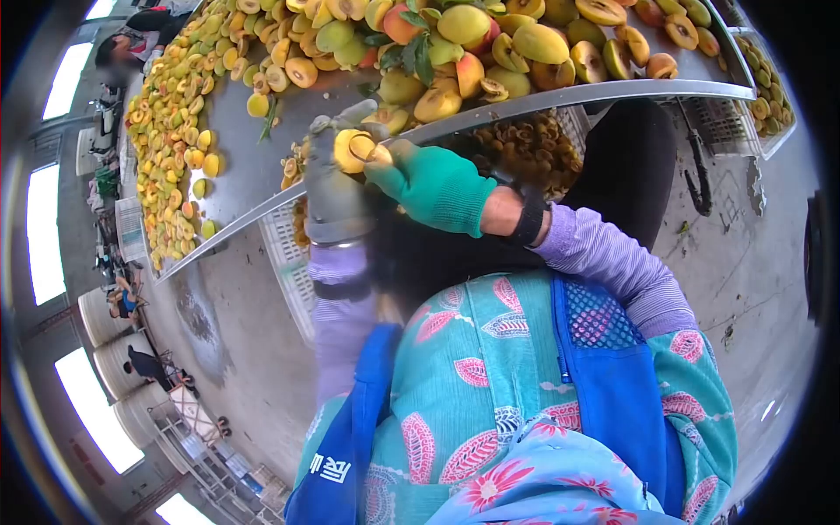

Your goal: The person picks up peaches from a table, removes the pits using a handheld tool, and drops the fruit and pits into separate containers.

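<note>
My left hand (pixel 337 188), in a grey glove and blurred, is closed around a halved yellow stone fruit (pixel 353 150). My right hand (pixel 437 185) wears a green knitted glove. Its thumb and fingers are pinched together right at the fruit's cut side, where a thin dark curved line crosses the flesh. I cannot tell what sits inside that pinch. Both hands are over the near rim of a metal table (pixel 302 109) heaped with halved and whole stone fruit (pixel 542 44), some with green leaves (pixel 418 57).
Below the rim stands a white plastic crate (pixel 289 254), with cut fruit (pixel 534 144) beneath the table. Another crate of fruit (pixel 766 87) is at the right. A person (pixel 140 44) is at the table's far left; other people (pixel 149 366) and large pale tubs (pixel 131 411) are further off.
</note>
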Tool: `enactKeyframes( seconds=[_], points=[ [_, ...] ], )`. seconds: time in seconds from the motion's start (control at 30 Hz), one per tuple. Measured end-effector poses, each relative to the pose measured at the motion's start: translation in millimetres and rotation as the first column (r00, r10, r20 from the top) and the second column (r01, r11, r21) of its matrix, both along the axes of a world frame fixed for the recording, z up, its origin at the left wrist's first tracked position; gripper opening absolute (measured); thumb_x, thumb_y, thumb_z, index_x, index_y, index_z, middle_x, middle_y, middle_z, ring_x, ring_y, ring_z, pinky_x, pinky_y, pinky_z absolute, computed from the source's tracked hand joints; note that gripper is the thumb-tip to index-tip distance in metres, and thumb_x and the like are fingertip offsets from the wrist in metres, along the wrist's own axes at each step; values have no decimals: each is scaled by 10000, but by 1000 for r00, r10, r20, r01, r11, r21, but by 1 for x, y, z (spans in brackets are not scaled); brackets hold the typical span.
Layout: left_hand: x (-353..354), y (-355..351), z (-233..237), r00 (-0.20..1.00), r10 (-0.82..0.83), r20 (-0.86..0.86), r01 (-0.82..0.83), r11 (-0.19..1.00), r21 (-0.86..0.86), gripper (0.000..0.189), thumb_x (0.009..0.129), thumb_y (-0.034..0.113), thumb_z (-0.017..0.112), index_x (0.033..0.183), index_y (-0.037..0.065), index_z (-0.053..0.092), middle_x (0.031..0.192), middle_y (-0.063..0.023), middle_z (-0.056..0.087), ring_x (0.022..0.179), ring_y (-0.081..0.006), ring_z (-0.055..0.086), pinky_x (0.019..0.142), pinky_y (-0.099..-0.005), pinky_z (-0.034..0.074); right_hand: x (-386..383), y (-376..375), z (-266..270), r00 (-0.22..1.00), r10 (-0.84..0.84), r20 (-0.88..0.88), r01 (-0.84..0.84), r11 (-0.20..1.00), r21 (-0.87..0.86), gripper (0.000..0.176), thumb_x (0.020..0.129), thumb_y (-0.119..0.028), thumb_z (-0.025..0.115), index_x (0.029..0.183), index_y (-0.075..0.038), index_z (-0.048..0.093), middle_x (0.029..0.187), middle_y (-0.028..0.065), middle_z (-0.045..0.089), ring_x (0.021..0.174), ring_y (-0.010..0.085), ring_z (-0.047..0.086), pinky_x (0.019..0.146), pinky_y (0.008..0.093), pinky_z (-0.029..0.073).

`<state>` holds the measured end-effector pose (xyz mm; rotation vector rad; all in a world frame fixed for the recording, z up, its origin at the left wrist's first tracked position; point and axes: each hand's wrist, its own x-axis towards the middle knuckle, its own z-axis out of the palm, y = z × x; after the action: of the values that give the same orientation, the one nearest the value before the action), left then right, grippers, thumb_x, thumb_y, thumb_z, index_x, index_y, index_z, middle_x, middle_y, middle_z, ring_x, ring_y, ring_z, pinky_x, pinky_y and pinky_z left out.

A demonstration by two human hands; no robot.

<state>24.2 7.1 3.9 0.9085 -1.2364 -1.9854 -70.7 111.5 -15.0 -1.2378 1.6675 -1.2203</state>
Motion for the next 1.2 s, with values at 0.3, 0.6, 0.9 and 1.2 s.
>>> enactKeyframes(
  seconds=[0.3, 0.6, 0.9, 1.2],
  points=[
    [-6, 11, -6, 998, 64, 22, -55, 958, -281, 476, 1005, 416, 414, 942, -11, 615, 795, -115, 635, 688, -192, 600, 609, -285, 483, 6, 15, 19, 885, 49, 463, -114, 987, 114, 443, 978, -461, 449, 930, -34, 558, 614, 107, 569, 529, 275, 581, 493, 392, 469],
    [88, -22, 31, 709, 235, 664, 168, 859, -484, 315, 964, 321, 526, 987, 40, 667, 787, -81, 665, 697, -154, 618, 645, -297, 495, -22, 37, -10, -464, 238, 853, -329, 848, -416, 372, 997, -486, 401, 842, -164, 505, 559, -64, 410, 441, 74, 381, 431, 245, 321],
    [-43, -73, -10, 310, 285, 907, 917, 162, -365, 276, 788, 246, 637, 967, 44, 694, 933, -212, 671, 870, -389, 637, 820, -438, 498, -29, 32, -4, 433, -185, 882, -41, 974, 224, 398, 966, -491, 485, 794, -134, 525, 592, -11, 465, 425, 97, 409, 377, 244, 336],
    [3, -23, -28, 959, 40, 280, 180, 676, -715, 265, 880, 46, 633, 1142, 15, 608, 1084, -102, 663, 993, -189, 638, 852, -328, 529, -15, 1, -5, 992, -102, 69, 96, 992, 80, 505, 979, -475, 438, 1023, 10, 572, 738, 230, 634, 767, 410, 642, 684, 477, 490]
  ],
)
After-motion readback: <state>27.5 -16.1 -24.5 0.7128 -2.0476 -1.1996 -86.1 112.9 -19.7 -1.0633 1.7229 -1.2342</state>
